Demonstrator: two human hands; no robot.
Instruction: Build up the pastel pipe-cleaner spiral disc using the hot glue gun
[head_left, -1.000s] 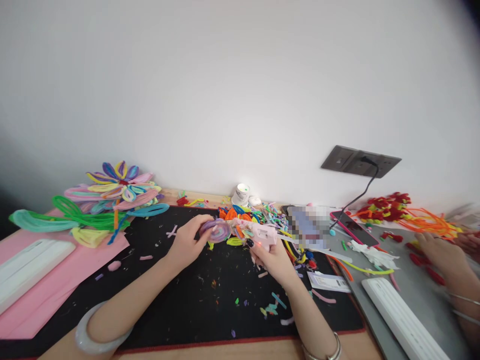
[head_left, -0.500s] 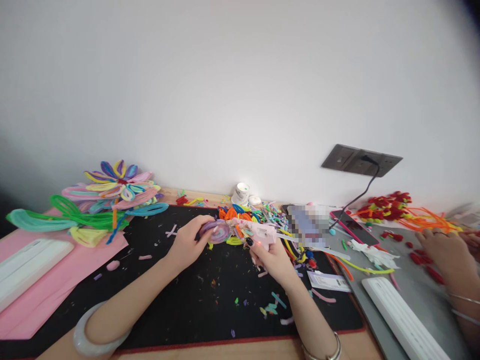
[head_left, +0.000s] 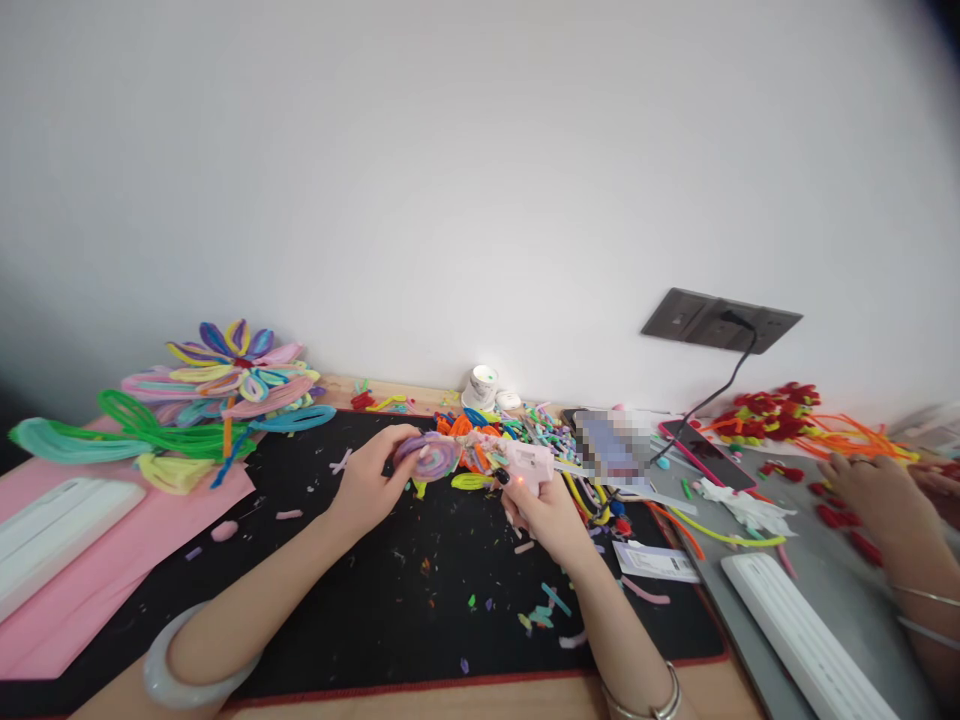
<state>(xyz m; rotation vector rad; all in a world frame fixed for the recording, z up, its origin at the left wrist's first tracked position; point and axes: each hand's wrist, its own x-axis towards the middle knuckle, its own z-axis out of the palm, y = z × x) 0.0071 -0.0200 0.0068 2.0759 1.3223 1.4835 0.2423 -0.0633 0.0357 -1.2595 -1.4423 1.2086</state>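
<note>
My left hand (head_left: 381,480) pinches a purple and pink coil of pipe cleaners (head_left: 433,458), holding it above the black mat. In my right hand (head_left: 538,505) is a pale pink hot glue gun (head_left: 529,464) with a small orange light on it. Its nozzle end points left, toward the coil; whether the tip touches the coil I cannot tell. Behind both lies a heap of orange, blue and yellow pipe-cleaner loops (head_left: 456,426), partly hidden by the coil and the gun.
A pipe-cleaner flower (head_left: 238,372) and green loops (head_left: 161,428) lie at the left on pink paper (head_left: 142,555). Scraps dot the black mat (head_left: 360,620). At the right, a co-worker's hand (head_left: 885,505) is near red pieces (head_left: 836,515); a cable (head_left: 712,385) hangs from a wall socket (head_left: 721,320).
My left hand and the coil have shifted slightly left, opening a little more room between the coil and the glue gun. My right hand has barely moved.
</note>
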